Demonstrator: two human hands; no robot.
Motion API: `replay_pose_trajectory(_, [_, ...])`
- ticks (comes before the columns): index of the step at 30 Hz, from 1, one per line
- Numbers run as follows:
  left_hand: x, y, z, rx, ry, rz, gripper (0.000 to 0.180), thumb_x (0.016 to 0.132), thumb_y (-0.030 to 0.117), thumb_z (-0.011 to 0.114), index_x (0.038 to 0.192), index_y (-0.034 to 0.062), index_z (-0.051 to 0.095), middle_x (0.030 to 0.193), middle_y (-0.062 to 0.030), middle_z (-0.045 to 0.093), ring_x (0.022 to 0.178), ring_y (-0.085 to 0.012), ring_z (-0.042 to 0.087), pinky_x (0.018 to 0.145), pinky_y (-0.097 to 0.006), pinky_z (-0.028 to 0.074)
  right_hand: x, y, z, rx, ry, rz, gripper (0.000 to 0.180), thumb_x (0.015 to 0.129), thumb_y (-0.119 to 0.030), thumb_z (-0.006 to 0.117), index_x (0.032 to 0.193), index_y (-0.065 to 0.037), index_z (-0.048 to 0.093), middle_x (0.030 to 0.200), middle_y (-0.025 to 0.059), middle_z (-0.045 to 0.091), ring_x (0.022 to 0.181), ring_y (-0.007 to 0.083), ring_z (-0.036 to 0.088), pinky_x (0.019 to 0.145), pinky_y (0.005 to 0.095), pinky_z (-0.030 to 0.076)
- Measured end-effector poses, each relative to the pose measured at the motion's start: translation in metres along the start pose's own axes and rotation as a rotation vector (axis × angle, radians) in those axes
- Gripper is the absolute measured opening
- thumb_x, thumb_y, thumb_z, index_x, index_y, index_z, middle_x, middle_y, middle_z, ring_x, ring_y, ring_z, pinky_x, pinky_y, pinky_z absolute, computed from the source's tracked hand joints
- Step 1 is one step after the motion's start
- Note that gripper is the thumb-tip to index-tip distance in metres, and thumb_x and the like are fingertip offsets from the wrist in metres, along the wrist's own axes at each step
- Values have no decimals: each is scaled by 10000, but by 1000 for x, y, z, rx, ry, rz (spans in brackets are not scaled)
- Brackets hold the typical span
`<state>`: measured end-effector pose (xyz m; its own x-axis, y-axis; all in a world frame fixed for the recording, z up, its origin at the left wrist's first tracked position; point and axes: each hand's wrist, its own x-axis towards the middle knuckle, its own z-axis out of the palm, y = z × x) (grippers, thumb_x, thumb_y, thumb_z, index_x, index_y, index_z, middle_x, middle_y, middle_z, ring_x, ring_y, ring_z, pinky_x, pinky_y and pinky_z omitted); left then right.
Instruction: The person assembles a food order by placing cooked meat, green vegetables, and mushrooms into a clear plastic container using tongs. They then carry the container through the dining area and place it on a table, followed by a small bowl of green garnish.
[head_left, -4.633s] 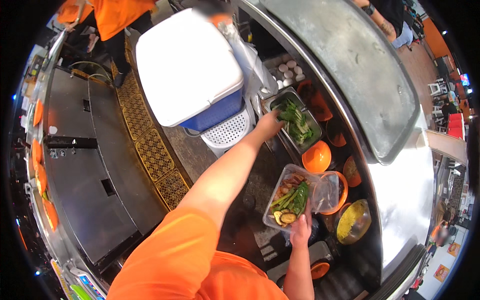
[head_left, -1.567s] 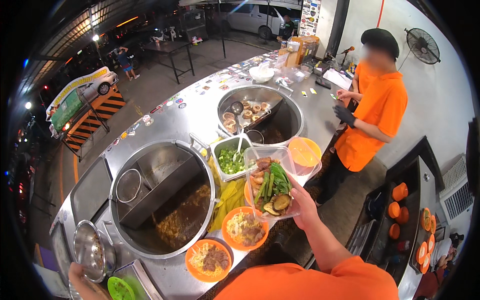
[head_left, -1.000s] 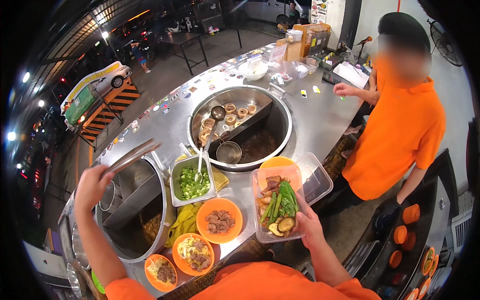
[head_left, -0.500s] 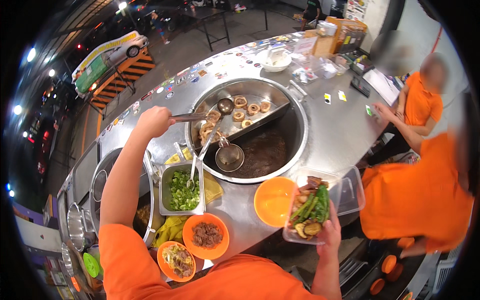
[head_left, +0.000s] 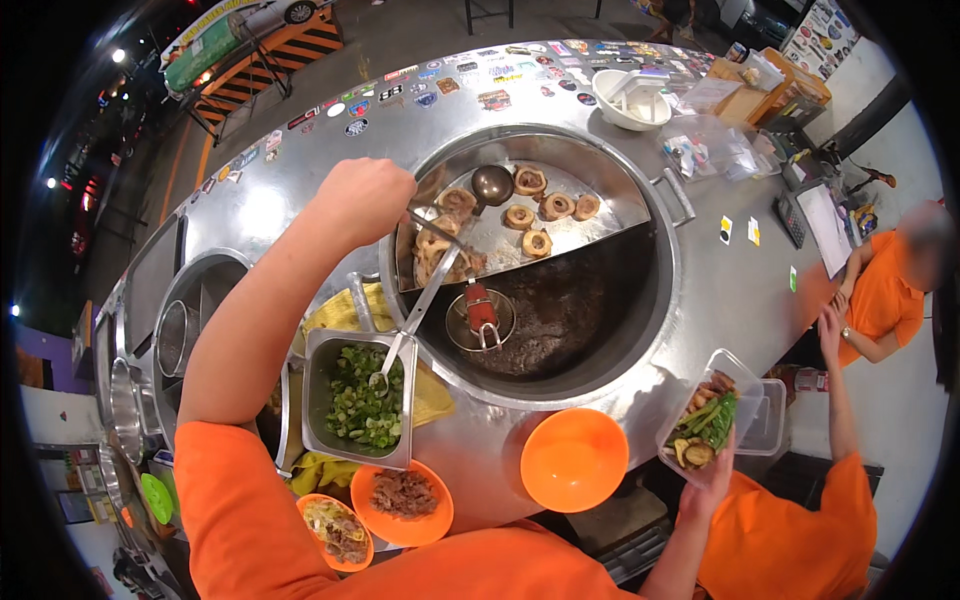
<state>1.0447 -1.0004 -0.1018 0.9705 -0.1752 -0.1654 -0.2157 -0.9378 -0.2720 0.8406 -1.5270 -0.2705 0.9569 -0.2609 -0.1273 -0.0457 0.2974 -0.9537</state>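
Observation:
My left hand point(head_left: 368, 200) is closed around metal tongs point(head_left: 432, 226), whose tips reach among the marrow bones point(head_left: 440, 245) at the left of the pot's far compartment. What the tips touch is hard to make out. A dark-bowled ladle point(head_left: 492, 185) rests in that compartment, its long handle slanting over the near rim. Down at the right, my right hand point(head_left: 712, 472) grips a clear plastic container point(head_left: 662, 437) from below, tilted, with green vegetables, aubergine-like slices and meat in it. An orange bowl point(head_left: 574, 460) stands between that container and the round divided pot point(head_left: 668, 270).
A strainer point(head_left: 480, 318) sits in the pot's dark broth. Left of it stand a steel tub of chopped green onions point(head_left: 352, 398), an orange bowl of meat point(head_left: 403, 495) and another orange bowl point(head_left: 335, 532). Two people in orange shirts point(head_left: 790, 530) are close at the right.
My left hand has moved right and up over the bones with the tongs. My right hand has carried the container right, away from the orange bowl. The view has shifted.

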Motion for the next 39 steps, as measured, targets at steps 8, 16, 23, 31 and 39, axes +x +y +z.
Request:
replay_pose_trajectory(8, [42,42,25,-34,83,53,225,850,306,697,850,81,695,818,-125,702,808,-332,692,682,-436,550,37,24,-4,37,-8,50,725,972,-320,548,1516,48,242,1506,184,362,1373,299,396,1137,416,313])
replay_pose_trajectory(16, [87,56,37,-75,13,-26,230,837,300,707,838,71,730,857,-144,714,847,-331,697,709,-437,558,56,36,0,-9,-99,-10,644,1009,-255,482,1528,32,229,1519,181,360,1391,284,375,1148,400,289])
replay_pose_trajectory(23, [58,33,1,-59,-32,-74,188,857,287,694,916,110,721,846,-133,696,860,-346,673,739,-455,531,86,45,-18,-349,-35,11,624,995,-244,531,1509,27,306,1524,160,368,1378,239,375,1138,342,270])
replay_pose_trajectory(31, [4,5,-34,-163,83,-133,234,863,271,679,946,55,714,876,-159,693,874,-363,652,785,-458,505,133,29,-44,-556,-60,82,605,972,-233,587,1491,-8,373,1489,134,441,1303,217,475,1072,325,371])
replay_pose_trajectory(39, [-8,15,-51,-153,18,-273,230,849,238,710,908,16,717,838,-192,680,823,-378,643,736,-467,484,194,13,-57,-635,-23,-119,384,987,-170,556,1359,-80,574,1270,98,619,772,101,617,663,236,511])
